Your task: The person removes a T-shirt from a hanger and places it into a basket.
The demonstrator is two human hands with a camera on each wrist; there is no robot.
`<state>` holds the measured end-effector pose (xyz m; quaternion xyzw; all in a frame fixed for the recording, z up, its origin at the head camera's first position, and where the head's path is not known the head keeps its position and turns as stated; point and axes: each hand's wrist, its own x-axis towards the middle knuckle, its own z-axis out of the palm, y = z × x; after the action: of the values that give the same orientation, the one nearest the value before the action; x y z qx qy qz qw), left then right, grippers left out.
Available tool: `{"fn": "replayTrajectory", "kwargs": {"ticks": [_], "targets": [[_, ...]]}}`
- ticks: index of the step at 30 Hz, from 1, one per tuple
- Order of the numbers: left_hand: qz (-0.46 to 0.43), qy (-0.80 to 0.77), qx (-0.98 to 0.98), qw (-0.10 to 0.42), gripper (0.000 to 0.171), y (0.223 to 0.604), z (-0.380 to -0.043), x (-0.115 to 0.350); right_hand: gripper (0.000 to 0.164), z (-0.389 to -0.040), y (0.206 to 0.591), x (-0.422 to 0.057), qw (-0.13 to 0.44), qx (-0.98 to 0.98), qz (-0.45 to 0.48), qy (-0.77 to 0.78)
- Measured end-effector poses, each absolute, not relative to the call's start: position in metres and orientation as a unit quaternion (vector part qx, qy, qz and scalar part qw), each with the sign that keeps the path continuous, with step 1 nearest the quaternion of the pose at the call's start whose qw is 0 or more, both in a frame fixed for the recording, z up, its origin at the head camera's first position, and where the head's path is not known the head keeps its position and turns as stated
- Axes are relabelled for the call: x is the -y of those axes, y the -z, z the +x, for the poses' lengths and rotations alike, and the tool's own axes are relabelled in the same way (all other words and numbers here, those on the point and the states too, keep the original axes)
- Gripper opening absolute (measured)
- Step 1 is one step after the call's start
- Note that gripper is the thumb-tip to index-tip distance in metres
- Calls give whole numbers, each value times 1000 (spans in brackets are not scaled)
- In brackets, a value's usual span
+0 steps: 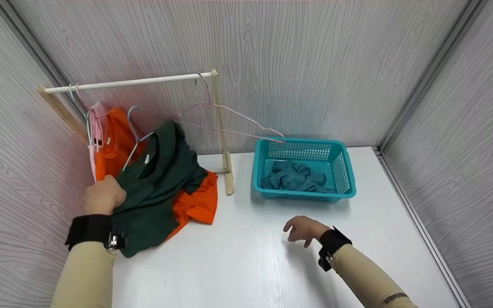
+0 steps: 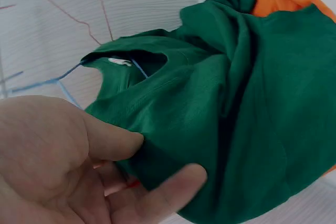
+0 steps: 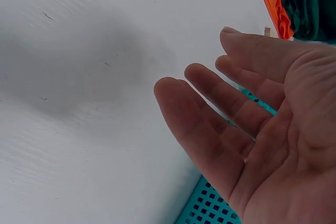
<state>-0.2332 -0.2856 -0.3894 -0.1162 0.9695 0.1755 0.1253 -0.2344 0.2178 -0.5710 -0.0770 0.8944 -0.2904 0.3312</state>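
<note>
White table: basket with crumpled cloth

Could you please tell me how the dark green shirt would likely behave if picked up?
The dark green shirt would probably flop, as its loose folds suggest. It may slip on the blue hanger, whose thin wire shows at its neck opening.

Passable over white tabletop at lower centre; blocked by green shirt at left, pink hanger at upper centre, basket right of centre.
</note>
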Motion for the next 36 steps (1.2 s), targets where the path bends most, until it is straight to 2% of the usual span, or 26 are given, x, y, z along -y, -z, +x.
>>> {"fn": "replayTrajectory", "kwargs": {"ticks": [5,14,22,26,32,36], "targets": [[-95,-108,-983,113,50,406,-232,282,38,-234,571,-218,334,-893,-74,293],[-21,-75,-993,94,38,415,-229,286,35,-238,566,-221,330,-891,-79,302],[26,-75,-996,34,32,411,-226,284,30,-244,553,-217,297,-896,-112,309],[51,-75,-996,16,29,405,-225,276,32,-248,545,-211,238,-904,-161,316],[110,-77,-991,-3,23,397,-225,264,49,-254,524,-191,75,-924,-212,309],[152,-89,-984,-17,22,391,-224,256,60,-252,506,-175,34,-920,-237,311]]}}
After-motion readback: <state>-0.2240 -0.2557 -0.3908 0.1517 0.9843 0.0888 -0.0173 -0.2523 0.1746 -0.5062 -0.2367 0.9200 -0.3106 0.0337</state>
